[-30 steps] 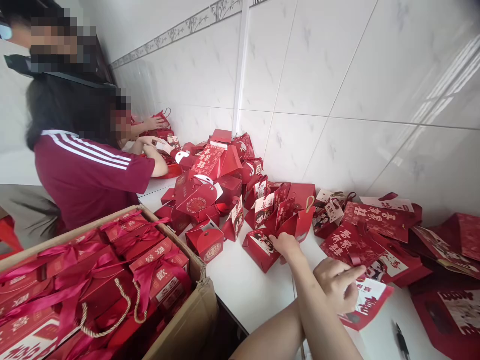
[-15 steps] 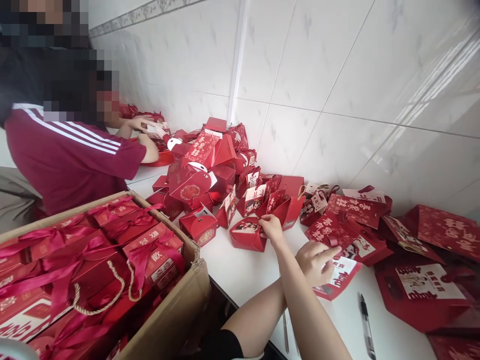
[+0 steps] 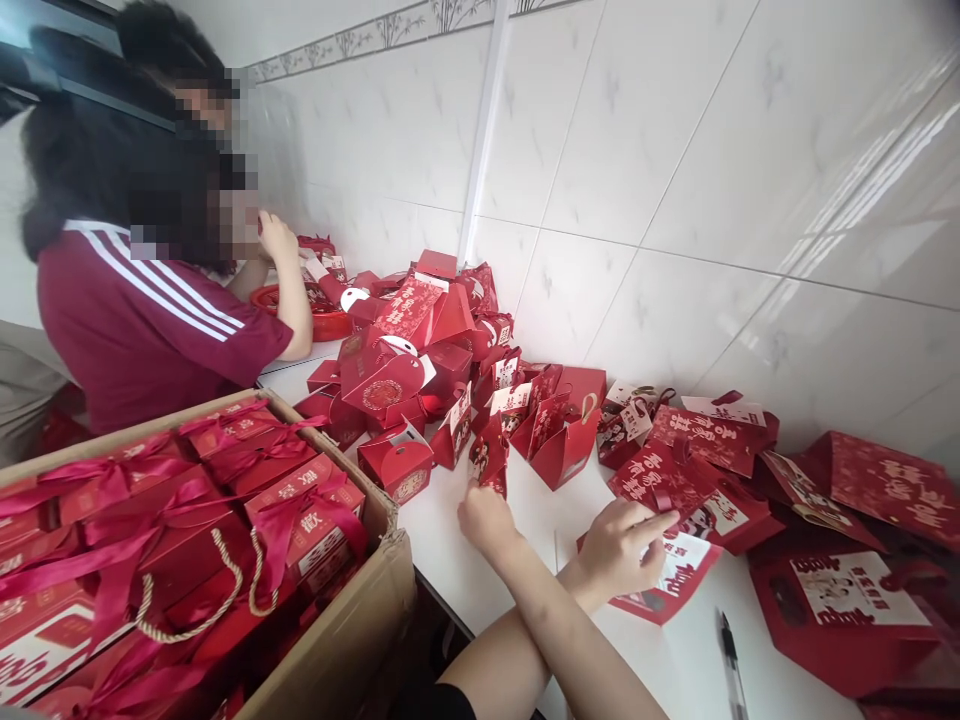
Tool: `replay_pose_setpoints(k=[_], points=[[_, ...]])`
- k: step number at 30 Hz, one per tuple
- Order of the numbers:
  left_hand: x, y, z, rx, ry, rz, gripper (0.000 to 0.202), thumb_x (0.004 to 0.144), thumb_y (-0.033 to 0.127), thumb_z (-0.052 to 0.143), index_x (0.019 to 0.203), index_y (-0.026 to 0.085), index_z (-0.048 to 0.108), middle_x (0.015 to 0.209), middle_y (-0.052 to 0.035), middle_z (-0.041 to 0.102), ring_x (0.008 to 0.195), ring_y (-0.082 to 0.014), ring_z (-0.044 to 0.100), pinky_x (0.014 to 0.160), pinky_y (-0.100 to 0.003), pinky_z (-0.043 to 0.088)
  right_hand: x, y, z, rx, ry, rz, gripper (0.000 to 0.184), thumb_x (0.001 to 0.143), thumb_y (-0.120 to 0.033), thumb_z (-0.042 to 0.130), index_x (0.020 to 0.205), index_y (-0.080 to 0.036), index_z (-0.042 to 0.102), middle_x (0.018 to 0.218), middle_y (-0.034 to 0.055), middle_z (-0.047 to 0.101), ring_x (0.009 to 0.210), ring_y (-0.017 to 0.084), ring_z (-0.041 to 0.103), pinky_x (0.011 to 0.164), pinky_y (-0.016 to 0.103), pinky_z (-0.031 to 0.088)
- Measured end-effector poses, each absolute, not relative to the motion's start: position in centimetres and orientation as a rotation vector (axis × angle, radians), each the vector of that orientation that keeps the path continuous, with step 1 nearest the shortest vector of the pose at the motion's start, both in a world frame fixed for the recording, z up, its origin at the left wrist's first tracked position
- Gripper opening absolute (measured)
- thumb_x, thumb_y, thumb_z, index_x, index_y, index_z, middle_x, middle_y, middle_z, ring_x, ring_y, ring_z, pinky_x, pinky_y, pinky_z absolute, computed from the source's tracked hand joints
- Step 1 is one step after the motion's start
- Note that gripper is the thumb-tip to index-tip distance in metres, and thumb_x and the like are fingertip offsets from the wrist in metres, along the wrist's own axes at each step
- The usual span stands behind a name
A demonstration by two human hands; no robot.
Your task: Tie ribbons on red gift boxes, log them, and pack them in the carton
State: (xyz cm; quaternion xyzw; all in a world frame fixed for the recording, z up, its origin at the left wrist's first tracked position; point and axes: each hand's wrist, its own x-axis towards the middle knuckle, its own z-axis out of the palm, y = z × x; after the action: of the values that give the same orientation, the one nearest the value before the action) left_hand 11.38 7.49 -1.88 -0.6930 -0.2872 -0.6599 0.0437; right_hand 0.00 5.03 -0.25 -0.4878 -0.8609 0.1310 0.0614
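My forearms cross over the white table. My right hand point(image 3: 489, 522), reaching over to the left, is closed on the near end of a small red gift box point(image 3: 489, 464) with a cartoon picture on it. My left hand point(image 3: 628, 548) holds nothing I can see; its index finger is stretched out and its other fingers are loosely bent. Partly under and beside it lies a red gift bag point(image 3: 675, 578) with a white printed card. Just beyond its fingertips is a ribbon loop on another red bag point(image 3: 660, 475).
At left, a cardboard carton point(image 3: 375, 600) is packed with ribboned red boxes. Red boxes point(image 3: 397, 375) are heaped near the tiled wall, and more red bags point(image 3: 855, 590) lie at right. A pen point(image 3: 729, 660) lies on the table point(image 3: 622, 660). A co-worker in a maroon shirt point(image 3: 165, 310) sits beyond the carton.
My right hand has moved left and nearer, turning the small gift box so that it points toward me. My left hand stays about where it was. The co-worker has raised a hand.
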Motion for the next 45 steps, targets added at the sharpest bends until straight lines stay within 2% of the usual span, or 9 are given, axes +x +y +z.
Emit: replay_pose_setpoints(k=[9,14,17,20,25,34,39,42,45], points=[[11.2,7.7,-1.6,-2.101,-0.829,-2.023,0.049,0.069,0.005,0.048,0.116,0.018,0.054,0.069,-0.0075,0.059,0.061,-0.0207,0.054,0.054,-0.033,0.054,-1.2,8.5,0.1,-1.271,-2.764,0.459,0.021,0.08,-0.007,0.049,0.095,-0.007,0.064,0.091,0.0205,0.066,0.086,0.03,0.065,0.07,0.033,0.046],[11.2,7.7,-1.7,-2.095,-0.815,-2.004,0.05,0.069,0.006,0.049,0.117,0.018,0.053,0.071,-0.0071,0.059,0.063,-0.0202,0.055,0.056,-0.031,0.055,-0.4,7.7,0.6,-1.012,-2.726,0.548,0.039,0.077,-0.01,0.055,0.115,-0.016,0.055,0.082,0.0065,0.068,0.08,0.021,0.065,0.07,0.026,0.046],[11.3,7.6,-1.7,-2.105,-0.861,-2.004,0.05,0.069,0.005,0.047,0.117,0.019,0.053,0.071,-0.0064,0.059,0.064,-0.02,0.055,0.055,-0.031,0.054,0.6,6.5,1.7,-0.891,-2.456,0.587,0.025,0.084,-0.017,0.047,0.106,-0.02,0.056,0.081,0.0014,0.065,0.074,0.015,0.062,0.071,0.023,0.046],[11.4,7.6,-1.5,-2.114,-0.869,-2.027,0.05,0.07,0.005,0.047,0.117,0.02,0.053,0.07,-0.0058,0.058,0.064,-0.0201,0.055,0.055,-0.032,0.054,1.7,7.3,2.9,-0.941,-1.955,0.566,0.018,0.086,-0.025,0.04,0.09,-0.018,0.056,0.081,0.0047,0.062,0.073,0.017,0.059,0.072,0.027,0.047],[11.5,7.5,-1.4,-2.118,-0.913,-2.05,0.057,0.069,0.004,0.047,0.122,0.025,0.051,0.074,-0.0067,0.06,0.067,-0.0211,0.058,0.057,-0.033,0.056,3.0,11.6,3.4,-1.132,-1.705,0.57,0.036,0.08,-0.038,0.048,0.106,-0.011,0.049,0.108,0.0176,0.054,0.098,0.025,0.054,0.085,0.038,0.043],[11.3,7.5,-1.9,-2.213,-0.984,-1.981,0.06,0.074,0.007,0.046,0.128,0.032,0.044,0.076,-0.0062,0.06,0.069,-0.0221,0.059,0.057,-0.033,0.055,2.2,12.9,3.2,-1.221,-1.781,0.729,0.017,0.079,-0.025,0.049,0.092,-0.017,0.058,0.084,0.004,0.066,0.076,0.018,0.062,0.07,0.027,0.045],[10.5,7.5,-2.2,-2.338,-1.012,-1.874,0.066,0.079,0.015,0.044,0.139,0.03,0.021,0.106,-0.0098,0.06,0.093,-0.0229,0.06,0.079,-0.036,0.054,2.2,11.8,3.8,-1.192,-1.821,0.668,0.019,0.08,-0.022,0.046,0.093,-0.017,0.059,0.078,0.0032,0.065,0.072,0.018,0.061,0.068,0.026,0.043],[8.7,6.8,-2.6,-2.329,-1.178,-1.846,0.069,0.081,0.023,0.045,0.142,0.023,0.012,0.13,-0.016,0.047,0.12,-0.029,0.047,0.093,-0.046,0.046,2.6,11.1,4.3,-1.165,-1.85,0.63,0.02,0.081,-0.021,0.044,0.092,-0.017,0.059,0.076,0.0027,0.065,0.069,0.018,0.06,0.066,0.026,0.042],[5.6,5.0,-3.8,-2.351,-1.307,-1.756,0.067,0.079,0.022,0.049,0.14,0.021,0.022,0.125,-0.0161,0.052,0.119,-0.0322,0.047,0.089,-0.047,0.049,3.2,10.5,4.8,-1.131,-1.888,0.622,0.018,0.081,-0.022,0.044,0.088,-0.018,0.061,0.073,0.0018,0.065,0.066,0.017,0.06,0.065,0.025,0.042]])
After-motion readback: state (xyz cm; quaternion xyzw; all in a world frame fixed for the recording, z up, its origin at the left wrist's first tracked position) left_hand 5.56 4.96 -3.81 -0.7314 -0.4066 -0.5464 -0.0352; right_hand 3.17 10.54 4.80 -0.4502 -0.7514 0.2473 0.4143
